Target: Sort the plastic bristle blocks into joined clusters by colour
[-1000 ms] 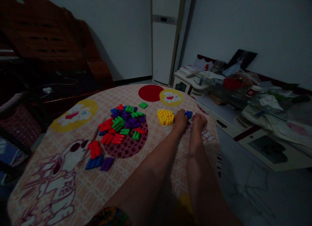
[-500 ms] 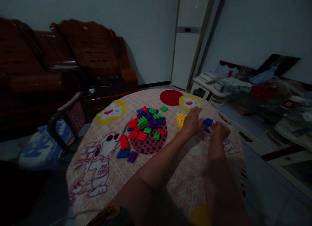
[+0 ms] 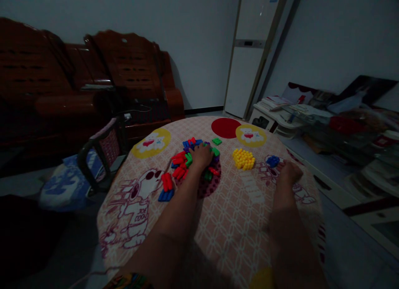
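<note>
My left hand (image 3: pixel 202 155) lies over a pile of plastic building blocks, its fingers spread on the purple and green pieces. Red blocks (image 3: pixel 179 158) show just left of it, and part of the pile is hidden beneath the hand. On the right side of the table, my right hand (image 3: pixel 289 172) rests with curled fingers; whatever they hold is hidden. Close to its fingertips sits a small blue block cluster (image 3: pixel 273 161). Between the two hands stands a clump of yellow blocks (image 3: pixel 243 159), touched by neither.
A patterned cloth covers the round table (image 3: pixel 230 222). One green block (image 3: pixel 217 141) lies apart behind the pile; a red block (image 3: pixel 167 181) and a blue block (image 3: pixel 166 195) lie at its front left. A chair (image 3: pixel 102 151) stands at left, a cluttered cabinet (image 3: pixel 330 156) at right.
My left hand has moved left from the yellow clump onto the coloured pile, leaving the clump in full view. The right hand stays beside the blue cluster. The view has shifted slightly.
</note>
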Motion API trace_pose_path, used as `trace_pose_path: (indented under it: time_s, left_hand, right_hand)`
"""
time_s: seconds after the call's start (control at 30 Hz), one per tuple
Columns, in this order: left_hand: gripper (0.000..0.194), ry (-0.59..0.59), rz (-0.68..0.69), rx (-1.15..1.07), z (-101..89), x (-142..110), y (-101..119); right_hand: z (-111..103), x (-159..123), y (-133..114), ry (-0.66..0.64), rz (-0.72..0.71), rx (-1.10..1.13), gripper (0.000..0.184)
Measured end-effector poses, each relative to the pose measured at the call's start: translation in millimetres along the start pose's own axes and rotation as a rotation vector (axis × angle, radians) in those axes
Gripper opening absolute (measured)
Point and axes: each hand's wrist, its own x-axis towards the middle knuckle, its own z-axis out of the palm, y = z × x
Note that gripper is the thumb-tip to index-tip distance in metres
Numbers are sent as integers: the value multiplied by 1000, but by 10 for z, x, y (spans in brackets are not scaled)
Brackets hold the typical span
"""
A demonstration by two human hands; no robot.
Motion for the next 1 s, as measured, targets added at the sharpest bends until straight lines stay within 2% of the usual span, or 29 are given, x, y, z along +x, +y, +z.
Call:
trace_pose_path:
  time_s: [0.13,0.27,0.37,0.47,0.6,0.7,0.77,0.9,1.0]
  left_hand:
    - [52,0,69,29,95,-365,150]
    - [45,-64,102,51,37,-625,171]
    - [39,-126,154,49,-45,-691,167]
    - [35,-107,193,12,-133,-579,151]
    - [41,93,135,-22,-230,-201,40]
    - [45,49,49,27,-272,17,-150]
    - [42,0,-42,49,-298,48,-312]
    - [34,18,-225,51,-365,-49,-585]
    - [31,89,-238,20,-401,-21,-628]
  right_hand:
    - [-5,-13,-3,3,-23,-25,7]
    - [-16,-27,-15,-13,-35,-35,9]
    - [-12,-25,-17,-15,-35,-36,8]
    - [-1,-25,-23,0,-17,-21,6]
    - [-2,-42,-42,4,8,-10,5]
    - [-11,-49,-42,-13,-12,-15,5]
    - [-11,-41,-30,-18,-18,-16,6]
    - [-1,0,11,-16,-25,-45,9]
    - [2,19,29,-14,-27,-58,10]
